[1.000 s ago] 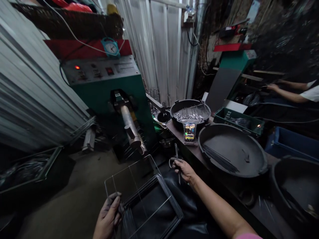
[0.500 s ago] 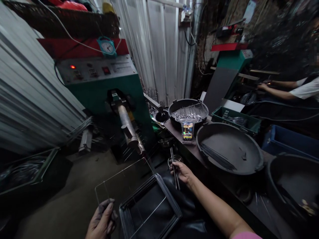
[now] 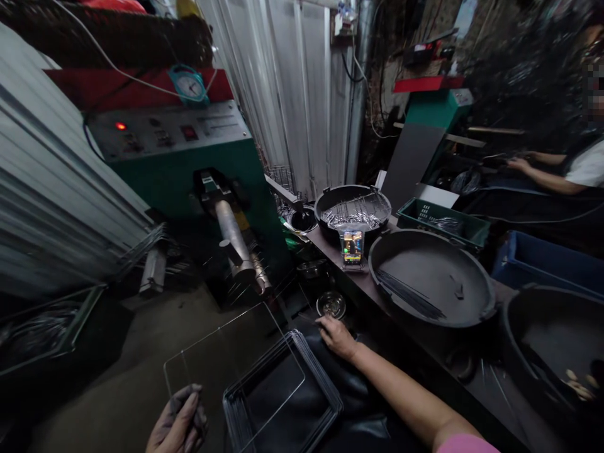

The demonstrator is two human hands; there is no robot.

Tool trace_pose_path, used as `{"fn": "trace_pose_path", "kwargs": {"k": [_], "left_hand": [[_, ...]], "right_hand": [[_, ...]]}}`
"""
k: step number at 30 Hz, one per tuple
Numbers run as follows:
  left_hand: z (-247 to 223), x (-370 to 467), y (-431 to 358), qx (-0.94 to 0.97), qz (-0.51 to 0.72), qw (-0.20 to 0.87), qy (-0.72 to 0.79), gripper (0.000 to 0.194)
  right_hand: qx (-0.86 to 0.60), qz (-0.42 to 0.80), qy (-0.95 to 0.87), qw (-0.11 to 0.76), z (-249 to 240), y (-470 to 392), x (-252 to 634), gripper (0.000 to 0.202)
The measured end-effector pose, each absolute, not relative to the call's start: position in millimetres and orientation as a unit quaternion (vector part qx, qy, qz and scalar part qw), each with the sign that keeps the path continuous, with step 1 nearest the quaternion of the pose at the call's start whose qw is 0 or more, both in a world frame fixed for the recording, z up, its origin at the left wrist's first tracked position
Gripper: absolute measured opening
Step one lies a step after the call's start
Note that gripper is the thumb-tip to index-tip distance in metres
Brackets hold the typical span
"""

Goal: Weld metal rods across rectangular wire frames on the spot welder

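At the bottom left my left hand [image 3: 179, 420] is closed on a thin wire frame [image 3: 219, 328], held tilted above the floor. Its right part overlaps a stack of dark rectangular wire frames [image 3: 325, 380] lying on black material near my lap. My right hand [image 3: 337, 336] is just below a small round metal bowl [image 3: 331, 304] with small pieces in it. Its fingers are bent together, and anything between their tips is too small and dark to name. Ahead stands a green machine [image 3: 179, 182] with a metal arm [image 3: 231, 229] and a lit red lamp.
Large black pans [image 3: 431, 277] stand on the bench at right, one with dark rods. A lit phone [image 3: 352, 246] leans beside them. Green and blue crates [image 3: 547, 264] lie behind. A person's hands [image 3: 521, 165] work at far right.
My right hand has let go of the metal rods, which no longer show in it. My left hand and the wire frame sit slightly further left, and the view has shifted a little.
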State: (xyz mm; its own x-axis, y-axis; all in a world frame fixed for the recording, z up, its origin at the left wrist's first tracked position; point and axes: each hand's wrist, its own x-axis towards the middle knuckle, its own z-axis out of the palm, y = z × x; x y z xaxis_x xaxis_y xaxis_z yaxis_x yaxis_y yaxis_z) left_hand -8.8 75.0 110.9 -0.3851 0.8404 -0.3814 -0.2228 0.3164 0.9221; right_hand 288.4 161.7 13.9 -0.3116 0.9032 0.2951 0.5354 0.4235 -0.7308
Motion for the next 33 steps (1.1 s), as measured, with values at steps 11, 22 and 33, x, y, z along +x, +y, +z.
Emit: {"fn": "trace_pose_path", "kwargs": {"k": [11,22,33], "left_hand": [[113.3,7.1,98.3,0.28,0.568,0.533,0.562,0.026],[109.4,4.8,95.5,0.288,0.569,0.562,0.527,0.027],[104.3,8.2,102.8,0.278,0.567,0.572,0.524,0.028]], "right_hand": [[-0.217,0.343,-0.897,0.174,123.1,133.1,271.1,0.062],[-0.282,0.274,-0.918,0.054,127.1,125.7,255.6,0.049],[-0.301,0.268,-0.914,0.045,137.8,127.8,259.5,0.042]]}}
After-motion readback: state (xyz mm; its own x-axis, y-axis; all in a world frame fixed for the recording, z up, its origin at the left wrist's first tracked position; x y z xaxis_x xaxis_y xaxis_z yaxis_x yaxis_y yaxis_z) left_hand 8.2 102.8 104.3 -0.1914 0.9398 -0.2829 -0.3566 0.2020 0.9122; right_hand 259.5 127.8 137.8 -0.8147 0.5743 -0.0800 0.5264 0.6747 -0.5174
